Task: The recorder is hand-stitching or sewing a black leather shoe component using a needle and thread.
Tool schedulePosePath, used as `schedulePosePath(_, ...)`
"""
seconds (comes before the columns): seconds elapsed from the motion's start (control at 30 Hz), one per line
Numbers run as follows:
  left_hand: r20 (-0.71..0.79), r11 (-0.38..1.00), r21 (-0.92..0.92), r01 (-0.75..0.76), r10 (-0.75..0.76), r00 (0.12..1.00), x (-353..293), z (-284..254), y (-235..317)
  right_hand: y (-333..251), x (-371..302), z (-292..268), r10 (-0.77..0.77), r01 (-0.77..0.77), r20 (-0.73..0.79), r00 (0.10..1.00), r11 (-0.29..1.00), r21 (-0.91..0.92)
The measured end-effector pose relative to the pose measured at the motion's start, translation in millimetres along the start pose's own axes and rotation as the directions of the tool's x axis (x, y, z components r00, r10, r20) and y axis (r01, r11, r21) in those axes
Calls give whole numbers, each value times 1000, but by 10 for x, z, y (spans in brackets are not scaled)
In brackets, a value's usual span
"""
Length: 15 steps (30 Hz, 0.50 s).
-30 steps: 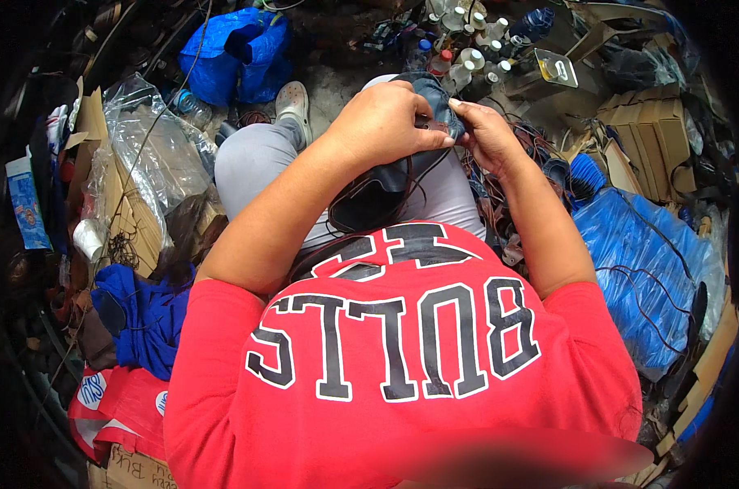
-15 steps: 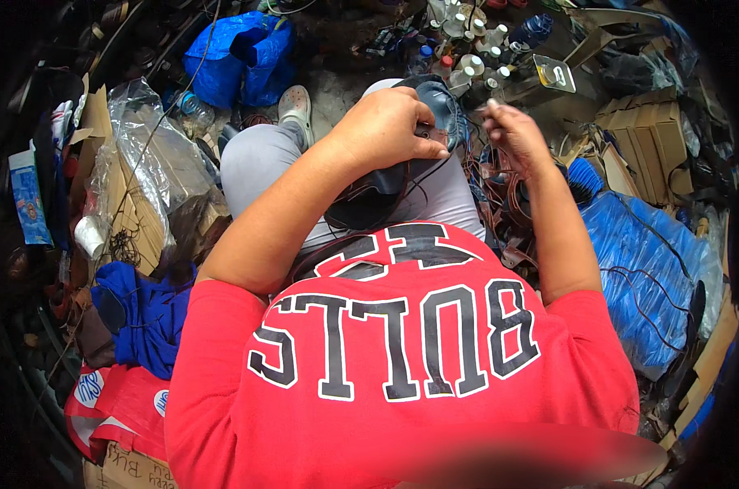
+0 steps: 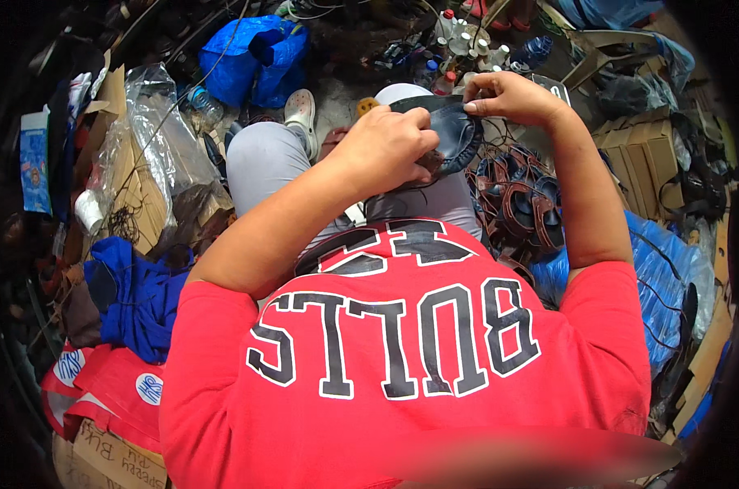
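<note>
Two hands [image 3: 390, 147] [image 3: 512, 96], two grey knees [image 3: 265, 155] [image 3: 403, 92], one clog [image 3: 301, 112], one dark held piece [image 3: 459, 138].

You are holding a dark, glossy, shoe-like piece [image 3: 457, 137] up over your grey-trousered lap [image 3: 455, 200]. It is lying tilted between your hands, its rounded, puckered end facing right and its inner hollow partly showing. Your left hand [image 3: 394, 145] is gripping and covering its left side, where a brownish patch is showing; your right hand [image 3: 506, 96] is pinching its upper right edge.
</note>
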<state>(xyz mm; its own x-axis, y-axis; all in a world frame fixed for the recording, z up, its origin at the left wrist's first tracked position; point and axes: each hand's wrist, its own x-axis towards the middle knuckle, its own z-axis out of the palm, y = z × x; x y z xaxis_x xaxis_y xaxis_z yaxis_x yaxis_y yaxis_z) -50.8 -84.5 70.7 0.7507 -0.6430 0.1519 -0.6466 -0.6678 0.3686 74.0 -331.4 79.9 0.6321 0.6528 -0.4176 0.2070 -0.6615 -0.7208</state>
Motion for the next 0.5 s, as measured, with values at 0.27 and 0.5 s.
schedulePosePath(0.27,-238,980,185,71,-25,971,-600,-121,-473,-19,163,593,-79,55,87,993,967,249)
schedulePosePath(0.5,-824,828,103,551,-240,514,-1583,-1900,-709,40,112,885,-37,52,-97,995,987,155)
